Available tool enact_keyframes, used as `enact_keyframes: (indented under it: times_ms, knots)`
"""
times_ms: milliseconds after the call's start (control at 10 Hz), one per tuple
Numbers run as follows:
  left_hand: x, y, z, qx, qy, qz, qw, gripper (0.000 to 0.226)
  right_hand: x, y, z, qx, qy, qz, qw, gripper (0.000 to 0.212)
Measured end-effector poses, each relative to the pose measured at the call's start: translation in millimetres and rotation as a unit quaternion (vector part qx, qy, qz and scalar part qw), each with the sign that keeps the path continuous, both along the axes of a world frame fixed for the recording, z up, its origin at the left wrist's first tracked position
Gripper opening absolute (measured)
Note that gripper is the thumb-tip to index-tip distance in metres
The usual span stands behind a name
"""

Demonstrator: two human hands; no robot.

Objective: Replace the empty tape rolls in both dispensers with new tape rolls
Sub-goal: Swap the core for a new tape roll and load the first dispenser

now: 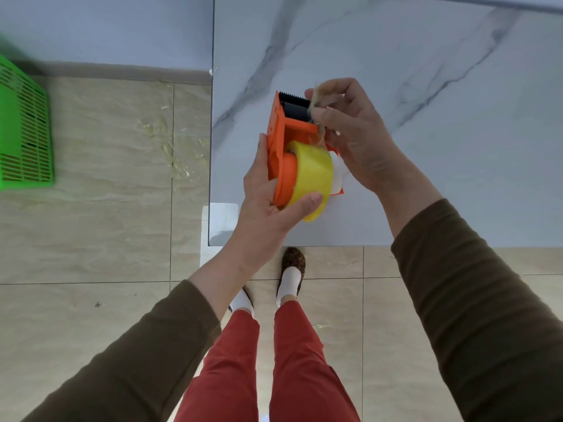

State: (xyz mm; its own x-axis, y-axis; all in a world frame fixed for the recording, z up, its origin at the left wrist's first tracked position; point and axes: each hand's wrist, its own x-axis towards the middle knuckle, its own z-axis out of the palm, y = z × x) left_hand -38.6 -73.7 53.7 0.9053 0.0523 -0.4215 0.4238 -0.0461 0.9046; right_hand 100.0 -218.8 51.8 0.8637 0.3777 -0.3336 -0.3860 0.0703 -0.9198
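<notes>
Presently the left hand (268,193) grips the orange plastic tape dispenser (281,138) with its yellow tape roll (310,175) above the marble bench (426,71); the right hand (350,129) apparently pinches the tape's crumpled end, which could tear or restick.

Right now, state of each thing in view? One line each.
Orange dispenser: held over the marble table, serrated blade pointing away.
Yellow tape roll: seated on the dispenser hub.
Tape end: crumpled, pinched near the blade.
Left hand: grips dispenser and roll.
Right hand: pinches the tape end.
Green basket: on the floor.
</notes>
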Motion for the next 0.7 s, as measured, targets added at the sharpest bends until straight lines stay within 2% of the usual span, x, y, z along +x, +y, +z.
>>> enact_keyframes:
  times_ms: [100, 200, 300, 400, 500, 600, 700]
  knots:
    - [0.8, 2.1, -1.4, -0.005, -0.003, 0.003, 1.000, 0.118, 4.0, -8.6, 4.7, -0.002, 0.016, 0.094, 0.995, 0.056]
    - [0.8, 4.8, -0.9, -0.009, 0.001, 0.010, 1.000, 0.124, 7.0, -12.6, 7.6, -0.032, 0.009, 0.137, 0.990, 0.064]
    - [-1.0, 6.1, 0.6, -0.003, -0.013, -0.001, 1.000, 0.116, 8.6, -11.5, 10.8, -0.086, -0.030, 0.160, 0.983, 0.062]
    - [1.0, 5.4, 10.1, 0.016, -0.025, -0.039, 0.999, 0.076, 8.3, -6.4, 13.9, -0.144, -0.075, 0.163, 0.973, 0.059]
    - [1.3, 4.7, 8.7, 0.008, -0.005, -0.021, 1.000, 0.082, 4.5, -1.4, 13.9, -0.186, -0.116, 0.142, 0.965, 0.058]
    - [-0.2, 4.2, 2.7, 0.010, 0.024, -0.017, 0.999, 0.113, -0.3, 3.7, 14.2, -0.206, -0.143, 0.111, 0.962, 0.059]
    - [-2.9, 6.6, 1.2, 0.047, 0.015, -0.019, 0.999, 0.119, -2.6, 7.3, 12.6, -0.200, -0.149, 0.095, 0.964, 0.058]
